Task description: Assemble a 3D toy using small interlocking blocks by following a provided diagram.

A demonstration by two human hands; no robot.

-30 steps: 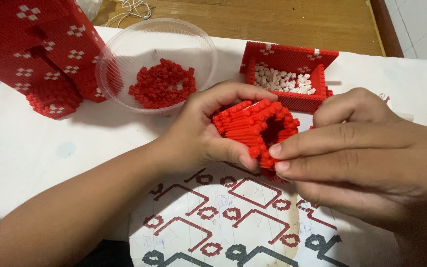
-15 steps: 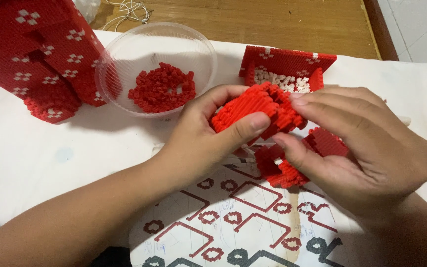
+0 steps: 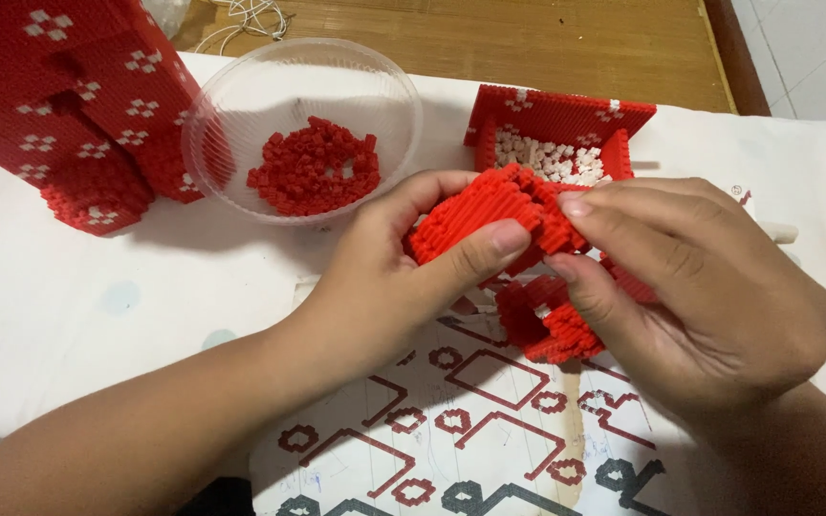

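Both the left hand (image 3: 384,277) and right hand (image 3: 690,287) gripped a part-built red brick piece (image 3: 489,210) — loose red bricks (image 3: 315,164) remained in the bowl (image 3: 241,96).

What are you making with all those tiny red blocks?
A person's left hand and right hand together grip a curved red piece built of tiny bricks, held above a printed pattern sheet. A clear bowl of loose red bricks, a red box of white bricks and a big red model sit behind.

Red block piece (image 3: 489,215) partly behind fingers; tall red build (image 3: 59,105) edge-cropped
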